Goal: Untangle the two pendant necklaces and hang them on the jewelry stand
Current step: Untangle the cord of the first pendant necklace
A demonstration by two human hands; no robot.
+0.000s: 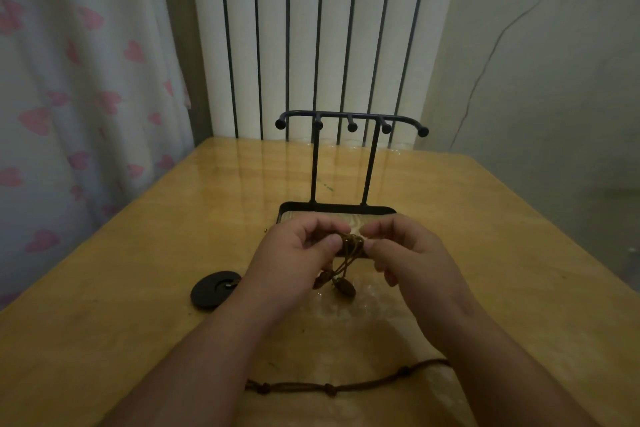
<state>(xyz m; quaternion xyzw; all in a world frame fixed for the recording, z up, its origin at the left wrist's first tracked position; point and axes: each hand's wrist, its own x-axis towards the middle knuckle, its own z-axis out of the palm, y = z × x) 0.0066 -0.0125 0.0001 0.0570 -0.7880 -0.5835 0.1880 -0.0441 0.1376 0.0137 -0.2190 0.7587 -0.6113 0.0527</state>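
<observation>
Nearest, a dark brown knotted cord (332, 387) lies flat across the table (138, 270) between the two forearms, both ends hidden behind them. Above it, in the air over the table, both hands meet on a small tangle (351, 243) of light brown cord. The left hand (294, 256) pinches it from one side between thumb and forefinger, and the right hand (412, 253) pinches it from the other in the same way, the remaining fingers of each curled in loosely. Strands drop from the tangle to brown oval pendants (346, 289) that hang between the wrists — how many I cannot tell. A black disc (211, 291) rests on the table just beside the left wrist. Just past the hands stands the black stand (352, 127), upright, its tray base partly hidden by the fingers. Behind it are a white radiator (304, 28) and — to the left — a heart-print curtain (86, 80).
</observation>
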